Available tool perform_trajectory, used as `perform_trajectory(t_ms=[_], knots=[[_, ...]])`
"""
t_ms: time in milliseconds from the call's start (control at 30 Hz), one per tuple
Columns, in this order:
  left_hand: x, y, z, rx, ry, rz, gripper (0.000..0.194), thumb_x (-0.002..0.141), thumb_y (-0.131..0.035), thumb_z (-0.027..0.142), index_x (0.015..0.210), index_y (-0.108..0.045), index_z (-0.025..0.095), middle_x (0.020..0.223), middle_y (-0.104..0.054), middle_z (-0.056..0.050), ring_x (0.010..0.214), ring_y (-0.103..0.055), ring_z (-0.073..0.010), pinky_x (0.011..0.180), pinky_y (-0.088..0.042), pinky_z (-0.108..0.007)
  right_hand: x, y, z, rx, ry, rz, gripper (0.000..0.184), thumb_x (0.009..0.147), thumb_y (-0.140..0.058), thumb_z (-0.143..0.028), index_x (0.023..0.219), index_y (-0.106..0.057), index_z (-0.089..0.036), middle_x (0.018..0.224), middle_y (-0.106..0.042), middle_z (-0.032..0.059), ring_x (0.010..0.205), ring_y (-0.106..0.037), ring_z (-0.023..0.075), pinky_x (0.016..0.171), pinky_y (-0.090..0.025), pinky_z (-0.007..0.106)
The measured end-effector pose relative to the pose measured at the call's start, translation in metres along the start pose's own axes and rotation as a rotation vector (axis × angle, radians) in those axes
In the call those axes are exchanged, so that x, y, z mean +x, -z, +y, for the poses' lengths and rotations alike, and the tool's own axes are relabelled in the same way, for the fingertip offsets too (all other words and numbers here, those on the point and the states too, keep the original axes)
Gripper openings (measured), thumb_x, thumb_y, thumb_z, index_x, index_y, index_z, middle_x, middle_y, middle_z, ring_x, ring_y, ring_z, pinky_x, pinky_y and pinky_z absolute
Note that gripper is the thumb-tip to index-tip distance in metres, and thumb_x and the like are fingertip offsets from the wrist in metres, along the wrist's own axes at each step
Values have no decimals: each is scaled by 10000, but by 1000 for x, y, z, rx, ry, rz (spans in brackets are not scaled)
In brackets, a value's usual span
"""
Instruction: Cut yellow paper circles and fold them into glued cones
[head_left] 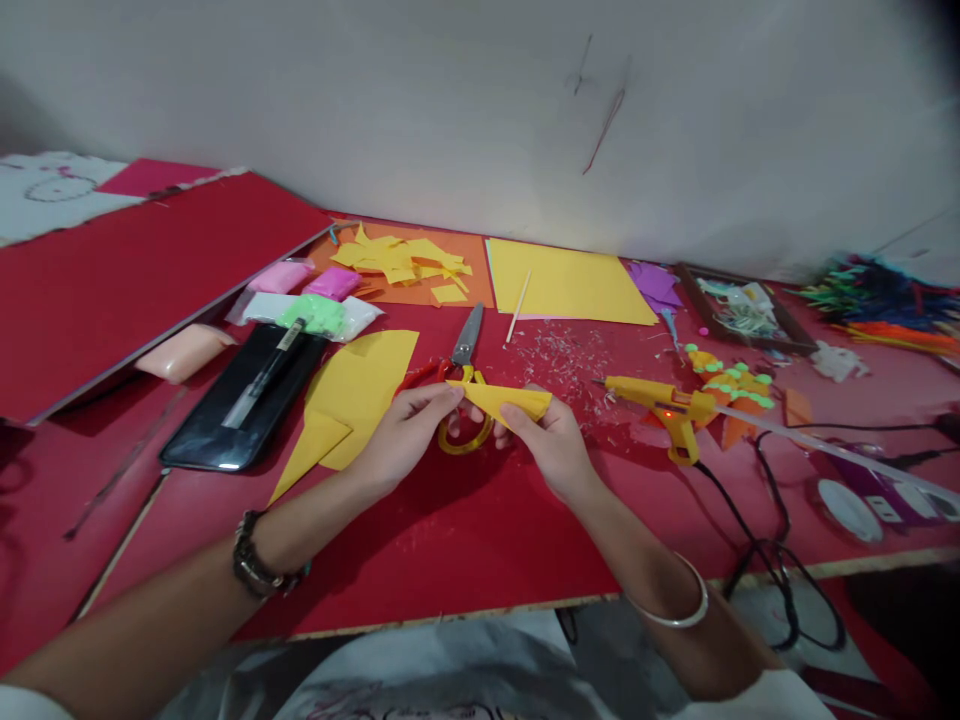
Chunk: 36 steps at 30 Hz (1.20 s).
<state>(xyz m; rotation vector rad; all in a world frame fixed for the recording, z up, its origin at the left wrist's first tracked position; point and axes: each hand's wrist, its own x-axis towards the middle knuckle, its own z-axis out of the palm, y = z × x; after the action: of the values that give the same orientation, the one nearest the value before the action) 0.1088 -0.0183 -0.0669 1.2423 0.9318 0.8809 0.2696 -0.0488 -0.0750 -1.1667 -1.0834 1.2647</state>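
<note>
Between my two hands is a piece of yellow paper (501,401), rolled or folded into a narrow cone shape. My left hand (416,425) pinches its pointed left end between thumb and fingers. At the wider right end, my right hand (551,440) grips it with the thumb on top. Just beneath and behind the paper lie scissors (466,345) with red and yellow handles, blades pointing away from me. Left of my left hand are a yellow paper sheet (360,375) and a folded yellow paper cone (311,450).
A yellow glue gun (679,405) with a lit red light lies at right, its black cord (739,520) trailing off the table edge. At left are a black phone (217,440) with a pen (262,375) on it and clay packets (315,315). Yellow scraps (397,258) lie behind.
</note>
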Motion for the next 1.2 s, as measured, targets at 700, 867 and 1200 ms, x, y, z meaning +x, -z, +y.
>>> perform_trajectory(t_ms=[700,867,1200], knots=[[5,4,-1,-10,-78,180,103,737,-591,276,723,-598,174,489,-450,55,452,-387,-68,452,-294,-195,0,1,1,-24,-33,35,226,684,-669,-372,712,-578,-167,612,-611,-19,529,-580,93,541,-513,232],[4,4,0,-31,-76,159,92,744,-576,256,697,-569,178,498,-436,61,449,-355,-60,449,-276,-194,0,2,2,-28,-21,36,218,690,-664,-367,713,-585,-165,612,-610,-15,532,-582,96,541,-514,235],[4,5,2,-38,-56,162,104,737,-553,245,659,-550,176,488,-410,61,449,-342,-67,442,-251,-201,0,1,1,-11,-31,51,236,663,-678,-384,710,-587,-172,607,-615,-18,522,-577,97,538,-517,241]])
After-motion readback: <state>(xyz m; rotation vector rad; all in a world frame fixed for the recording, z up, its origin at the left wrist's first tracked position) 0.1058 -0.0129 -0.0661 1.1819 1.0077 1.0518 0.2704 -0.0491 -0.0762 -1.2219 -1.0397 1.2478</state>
